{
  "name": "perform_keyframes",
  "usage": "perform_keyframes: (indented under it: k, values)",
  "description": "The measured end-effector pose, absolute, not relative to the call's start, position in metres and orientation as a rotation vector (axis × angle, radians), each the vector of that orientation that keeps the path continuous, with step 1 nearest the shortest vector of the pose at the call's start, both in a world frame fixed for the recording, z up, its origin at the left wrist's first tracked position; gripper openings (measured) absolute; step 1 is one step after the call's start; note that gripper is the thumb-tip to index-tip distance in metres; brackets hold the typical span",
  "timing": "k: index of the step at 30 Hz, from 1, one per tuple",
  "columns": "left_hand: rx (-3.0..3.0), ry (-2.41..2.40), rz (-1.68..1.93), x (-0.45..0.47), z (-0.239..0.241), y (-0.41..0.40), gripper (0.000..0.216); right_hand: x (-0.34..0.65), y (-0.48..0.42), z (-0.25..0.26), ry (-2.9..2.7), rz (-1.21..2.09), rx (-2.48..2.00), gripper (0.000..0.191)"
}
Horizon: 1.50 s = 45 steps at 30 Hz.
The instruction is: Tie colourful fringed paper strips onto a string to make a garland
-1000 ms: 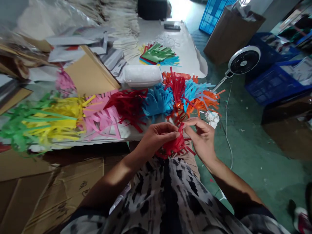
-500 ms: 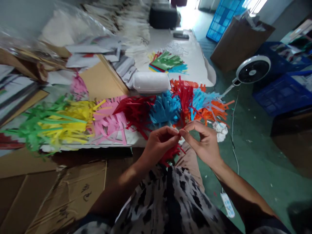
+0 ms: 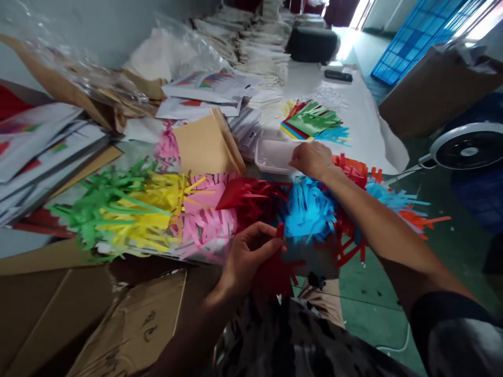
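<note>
My left hand (image 3: 253, 248) pinches the twisted top of a red paper tassel (image 3: 275, 275), whose cut strips hang below the fingers at the table's front edge. Farther back, my right hand (image 3: 313, 159) is at the right end of a shallow white tray (image 3: 271, 166). Its fingers are curled down, and the fingertips are hidden, so anything between them cannot be made out. Under my right forearm lies a blue fringed tassel (image 3: 308, 209), with a dark red one (image 3: 255, 201) on its left.
Pink (image 3: 210, 220), yellow (image 3: 147, 209) and green (image 3: 106, 204) tassels lie along the left. Behind the tray is a stack of fringed coloured paper (image 3: 316, 120). A brown envelope (image 3: 204, 144) lies left of the tray. A fan (image 3: 469, 152) stands at the right, and cardboard (image 3: 133, 319) at lower left.
My right hand has left the tassel top and reached forward to the white tray. My left hand still pinches the red tassel. The view has shifted, so the table things appear farther right.
</note>
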<state>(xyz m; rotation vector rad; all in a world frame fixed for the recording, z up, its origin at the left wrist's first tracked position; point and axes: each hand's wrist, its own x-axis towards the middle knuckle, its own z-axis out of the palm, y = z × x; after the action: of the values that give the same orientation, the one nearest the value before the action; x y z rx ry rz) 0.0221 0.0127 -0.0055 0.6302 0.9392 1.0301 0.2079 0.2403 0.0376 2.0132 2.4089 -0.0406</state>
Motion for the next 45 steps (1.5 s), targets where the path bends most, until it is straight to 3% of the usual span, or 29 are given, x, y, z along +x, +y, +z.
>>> perform_keyframes:
  k: [7, 16, 23, 29, 31, 34, 37, 45]
  values:
    - [0.557, 0.923, 1.013, 0.016, -0.015, 0.010, 0.041, 0.204, 0.251, 0.025, 2.351, -0.040, 2.020, 0.021]
    - [0.659, 1.007, 0.984, 0.020, -0.017, -0.018, 0.029, 0.206, 0.246, 0.021, 2.369, 0.015, 1.987, 0.021]
    - [0.586, 1.033, 0.970, 0.021, -0.017, -0.037, 0.034, 0.201, 0.244, 0.025, 2.359, -0.006, 2.025, 0.015]
    - [0.638, 1.045, 1.004, 0.025, -0.016, -0.045, 0.026, 0.207, 0.222, 0.044, 2.520, 0.031, 2.173, 0.025]
    - [0.692, 1.051, 1.052, 0.027, -0.014, -0.046, 0.023, 0.214, 0.189, 0.055, 2.766, -0.153, 2.183, 0.020]
    - [0.844, 1.068, 1.149, 0.031, -0.011, -0.049, 0.017, 0.226, 0.114, 0.065, 3.121, -0.871, 2.071, 0.012]
    - [0.998, 1.078, 1.176, 0.038, -0.009, -0.053, 0.014, 0.235, 0.033, 0.059, 3.084, -1.423, 1.903, 0.008]
    - [1.362, 1.042, 1.229, 0.060, -0.008, -0.065, 0.008, 0.251, -0.051, 0.035, 3.012, -1.435, 2.115, 0.011]
